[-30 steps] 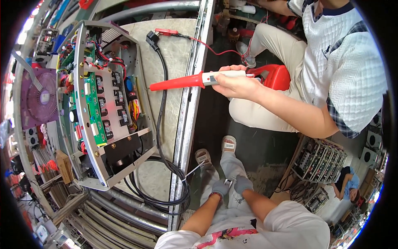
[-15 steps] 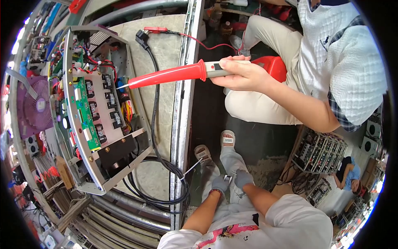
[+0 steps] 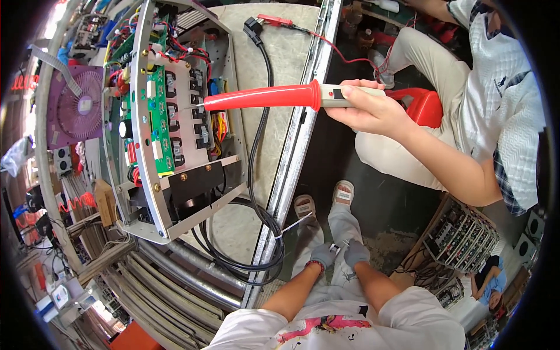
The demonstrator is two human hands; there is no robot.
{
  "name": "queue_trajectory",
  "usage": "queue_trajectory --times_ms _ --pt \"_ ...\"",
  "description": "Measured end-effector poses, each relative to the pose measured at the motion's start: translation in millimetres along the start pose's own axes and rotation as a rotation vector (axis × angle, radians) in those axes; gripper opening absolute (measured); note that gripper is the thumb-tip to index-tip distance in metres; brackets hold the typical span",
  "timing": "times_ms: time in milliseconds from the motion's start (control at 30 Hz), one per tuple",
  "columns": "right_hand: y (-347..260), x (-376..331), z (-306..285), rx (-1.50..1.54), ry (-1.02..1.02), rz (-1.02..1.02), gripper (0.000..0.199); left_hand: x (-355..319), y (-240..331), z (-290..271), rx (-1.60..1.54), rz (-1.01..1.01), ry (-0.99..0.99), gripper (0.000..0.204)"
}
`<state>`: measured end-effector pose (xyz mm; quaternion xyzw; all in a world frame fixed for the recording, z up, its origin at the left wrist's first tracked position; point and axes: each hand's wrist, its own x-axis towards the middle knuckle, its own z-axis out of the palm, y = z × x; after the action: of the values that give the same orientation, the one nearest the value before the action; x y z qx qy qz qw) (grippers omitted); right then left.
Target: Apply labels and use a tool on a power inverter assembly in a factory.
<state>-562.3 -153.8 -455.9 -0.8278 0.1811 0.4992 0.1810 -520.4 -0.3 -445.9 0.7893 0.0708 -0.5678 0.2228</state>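
My left hand (image 3: 324, 255), in a grey glove with a red bead bracelet at the wrist, is held low over my lap. Its fingers are closed at a small pale, metallic piece, too small to name. Close beside it, my right hand (image 3: 356, 253), also gloved in grey, is curled, with a thin bit showing at its fingertips. Left of my hands, a co-worker's hand (image 3: 376, 111) grips a long red probe (image 3: 262, 97) by its pale handle. The probe's metal tip is over an open metal-framed electronic unit (image 3: 154, 128) with a green circuit board.
A black power cable (image 3: 255, 169) with a plug runs down the bench (image 3: 291, 49) into a coil. A red clip (image 3: 275, 20) with a red lead lies near the plug. A purple fan (image 3: 76, 105) stands at the far left, and racked circuit boards (image 3: 464, 233) at the right.
The view has shifted, so the unit and bench appear farther right. The co-worker's probe tip now points at a lower spot along the row of black parts. My hands stay together.
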Motion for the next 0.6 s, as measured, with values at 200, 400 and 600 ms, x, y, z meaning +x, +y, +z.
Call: queue_trajectory --times_ms 200,400,600 --pt "0.3 -1.4 -2.6 -0.007 0.001 -0.026 0.031 1.1 -0.7 -0.7 0.016 -0.007 -0.008 0.036" --pt "1.0 -0.3 -2.5 -0.021 -0.012 -0.018 0.032 -1.1 2.4 -3.6 0.004 -0.003 0.004 0.036" --pt "3.5 0.3 0.6 0.041 0.021 -0.010 0.032 -2.3 6.1 -6.1 0.007 0.005 -0.013 0.035"
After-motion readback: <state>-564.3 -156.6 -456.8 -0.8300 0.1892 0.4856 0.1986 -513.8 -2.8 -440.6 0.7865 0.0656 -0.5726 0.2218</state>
